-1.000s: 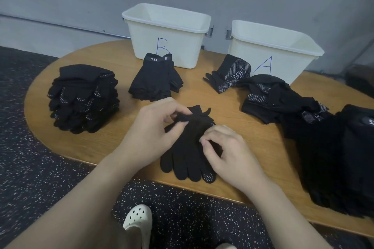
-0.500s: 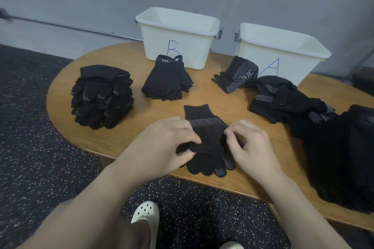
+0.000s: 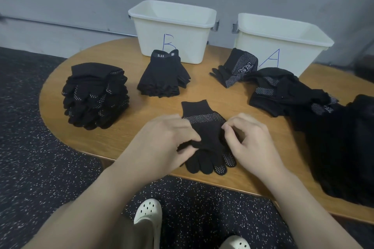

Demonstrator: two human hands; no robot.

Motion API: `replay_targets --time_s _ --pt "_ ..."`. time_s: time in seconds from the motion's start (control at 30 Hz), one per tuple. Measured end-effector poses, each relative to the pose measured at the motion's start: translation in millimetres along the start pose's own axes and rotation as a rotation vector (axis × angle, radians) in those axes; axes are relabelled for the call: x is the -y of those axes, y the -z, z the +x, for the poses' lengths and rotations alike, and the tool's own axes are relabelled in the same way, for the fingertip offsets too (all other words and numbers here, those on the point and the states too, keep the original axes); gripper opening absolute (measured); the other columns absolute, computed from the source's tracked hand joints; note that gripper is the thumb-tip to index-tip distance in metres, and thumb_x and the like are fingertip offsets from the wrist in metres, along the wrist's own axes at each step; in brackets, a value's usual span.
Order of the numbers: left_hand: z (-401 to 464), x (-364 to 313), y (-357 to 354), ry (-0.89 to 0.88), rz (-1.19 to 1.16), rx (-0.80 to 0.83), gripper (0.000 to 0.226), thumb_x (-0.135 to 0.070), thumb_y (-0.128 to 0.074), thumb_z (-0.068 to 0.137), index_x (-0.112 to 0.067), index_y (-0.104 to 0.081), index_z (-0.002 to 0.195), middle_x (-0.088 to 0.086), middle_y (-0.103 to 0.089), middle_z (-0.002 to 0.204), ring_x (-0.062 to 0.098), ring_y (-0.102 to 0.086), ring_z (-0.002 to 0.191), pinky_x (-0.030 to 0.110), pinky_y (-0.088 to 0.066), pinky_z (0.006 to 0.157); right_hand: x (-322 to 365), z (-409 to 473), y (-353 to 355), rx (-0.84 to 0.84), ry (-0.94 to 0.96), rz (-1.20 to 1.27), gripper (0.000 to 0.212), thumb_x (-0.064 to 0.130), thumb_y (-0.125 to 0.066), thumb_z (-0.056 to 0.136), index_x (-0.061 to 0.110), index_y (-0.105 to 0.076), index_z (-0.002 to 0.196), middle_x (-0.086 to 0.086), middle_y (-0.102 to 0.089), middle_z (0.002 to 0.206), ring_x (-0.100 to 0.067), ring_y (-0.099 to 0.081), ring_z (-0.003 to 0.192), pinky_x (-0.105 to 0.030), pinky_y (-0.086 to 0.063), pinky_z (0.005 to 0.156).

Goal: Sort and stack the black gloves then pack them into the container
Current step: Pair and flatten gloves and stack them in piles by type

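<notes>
A black dotted glove (image 3: 206, 133) lies on the wooden table (image 3: 129, 127) near its front edge, cuff pointing away from me, fingertips toward me. My left hand (image 3: 164, 143) pinches its left side at the palm. My right hand (image 3: 249, 139) pinches its right edge. A tall stack of dotted gloves (image 3: 95, 95) stands at the left. A smaller stack of fingerless gloves marked 5.11 (image 3: 164, 77) sits before the white bin marked B (image 3: 172, 32). The white bin marked A (image 3: 283, 44) stands at the back right.
A few gloves with a dotted logo panel (image 3: 236, 68) lie before bin A. A loose heap of mixed black gloves (image 3: 283, 93) and a large dark pile (image 3: 344, 147) fill the right side. The floor and my white clogs (image 3: 148, 211) show below the table edge.
The glove has been turned and laid out flat, its cuff now pointing away and the dotted band showing. Both hands shifted to its sides. The view moved slightly.
</notes>
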State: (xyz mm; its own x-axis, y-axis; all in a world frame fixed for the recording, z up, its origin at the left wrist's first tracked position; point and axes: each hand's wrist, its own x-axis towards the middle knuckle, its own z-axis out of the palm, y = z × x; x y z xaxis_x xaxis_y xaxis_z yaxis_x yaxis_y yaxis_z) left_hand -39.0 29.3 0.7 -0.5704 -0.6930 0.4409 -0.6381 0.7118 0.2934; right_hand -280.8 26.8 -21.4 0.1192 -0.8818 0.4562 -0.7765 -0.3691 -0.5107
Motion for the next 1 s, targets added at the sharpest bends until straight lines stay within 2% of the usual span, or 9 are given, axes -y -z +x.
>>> replay_targets --time_s 0.23,0.3,0.43,0.53,0.63,0.7,0.77,0.87,1.0 --pt "-0.5 1.0 -2.6 -0.009 0.012 0.119 0.015 -0.027 -0.084 0.080 -0.028 -0.079 0.094 -0.017 -0.068 0.087 0.008 -0.061 0.079 0.037 -0.058 0.067 -3.7 0.5 1.3 -0.018 0.007 0.009 0.015 0.015 -0.062 0.096 0.015 -0.073 0.087 0.011 -0.067 0.089 -0.012 -0.062 0.089 -0.040 -0.053 0.081" --pt "-0.7 -0.6 -3.1 0.004 0.012 0.138 0.014 -0.038 -0.080 0.083 -0.031 -0.078 0.095 -0.018 -0.066 0.090 0.006 -0.061 0.078 0.036 -0.058 0.067 -4.3 0.9 1.9 -0.042 0.028 -0.015 0.014 0.015 -0.061 0.097 0.015 -0.073 0.089 0.010 -0.067 0.090 -0.013 -0.062 0.089 -0.042 -0.052 0.083" --pt "-1.7 -0.4 -2.4 0.103 -0.103 0.164 0.041 -0.070 -0.060 0.086 -0.034 -0.078 0.095 -0.022 -0.064 0.091 -0.001 -0.058 0.085 0.025 -0.052 0.075 6.5 0.3 -1.3 -0.019 0.117 -0.168 0.018 0.021 -0.059 0.097 0.012 -0.071 0.107 0.004 -0.067 0.104 -0.018 -0.060 0.098 -0.042 -0.050 0.090" --pt "-0.5 1.4 -5.7 0.068 -0.126 0.082 0.036 -0.049 -0.050 0.102 -0.026 -0.074 0.088 -0.017 -0.063 0.085 0.006 -0.055 0.084 0.032 -0.048 0.077 16.8 -1.9 -6.9 0.112 0.146 -0.203 0.033 0.030 -0.053 0.101 0.014 -0.068 0.126 0.004 -0.065 0.127 -0.015 -0.056 0.119 -0.040 -0.047 0.102" --pt "1.3 8.2 -13.0 0.145 -0.055 0.006 0.033 -0.034 -0.044 0.104 -0.022 -0.071 0.120 -0.012 -0.065 0.115 0.011 -0.056 0.106 0.037 -0.049 0.093 20.3 -4.5 -11.1 0.259 0.133 -0.175 0.048 0.041 -0.041 0.104 0.020 -0.059 0.144 0.009 -0.052 0.152 -0.006 -0.038 0.145 -0.029 -0.025 0.122" --pt "1.0 11.2 -16.5 0.235 -0.032 0.098 0.043 -0.035 -0.038 0.107 -0.023 -0.055 0.145 -0.010 -0.054 0.145 0.010 -0.046 0.133 0.042 -0.042 0.111 20.7 -5.6 -12.6 0.319 0.118 -0.149 0.056 0.047 -0.033 0.104 0.023 -0.050 0.152 0.013 -0.042 0.159 -0.001 -0.026 0.151 -0.020 -0.010 0.124" --pt "-1.3 11.3 -19.1 0.303 -0.004 0.268 0.056 -0.045 -0.029 0.108 -0.027 -0.028 0.161 -0.013 -0.027 0.166 0.005 -0.018 0.153 0.038 -0.020 0.127 20.2 -7.1 -14.2 0.359 0.114 -0.133 0.060 0.049 -0.030 0.104 0.023 -0.043 0.156 0.012 -0.036 0.163 0.002 -0.019 0.153 -0.023 -0.010 0.127" --pt "-4.2 10.5 -19.8 0.312 0.032 0.433 0.066 -0.055 -0.014 0.105 -0.028 0.000 0.165 -0.015 0.000 0.171 -0.001 0.012 0.155 0.026 0.007 0.126 20.0 -9.3 -14.6 0.393 0.105 -0.096 0.061 0.045 -0.024 0.105 0.020 -0.036 0.160 0.010 -0.032 0.166 0.003 -0.015 0.154 -0.027 -0.008 0.128" --pt "-6.2 13.9 -18.5 0.289 0.075 0.492 0.080 -0.068 0.008 0.092 -0.029 0.015 0.162 -0.017 0.017 0.169 -0.001 0.026 0.151 0.031 0.014 0.126 27.0 -8.4 -10.7 0.455 0.105 -0.090 0.059 0.042 -0.021 0.108 0.022 -0.025 0.163 0.012 -0.021 0.169 0.008 -0.003 0.154 -0.028 -0.002 0.129"
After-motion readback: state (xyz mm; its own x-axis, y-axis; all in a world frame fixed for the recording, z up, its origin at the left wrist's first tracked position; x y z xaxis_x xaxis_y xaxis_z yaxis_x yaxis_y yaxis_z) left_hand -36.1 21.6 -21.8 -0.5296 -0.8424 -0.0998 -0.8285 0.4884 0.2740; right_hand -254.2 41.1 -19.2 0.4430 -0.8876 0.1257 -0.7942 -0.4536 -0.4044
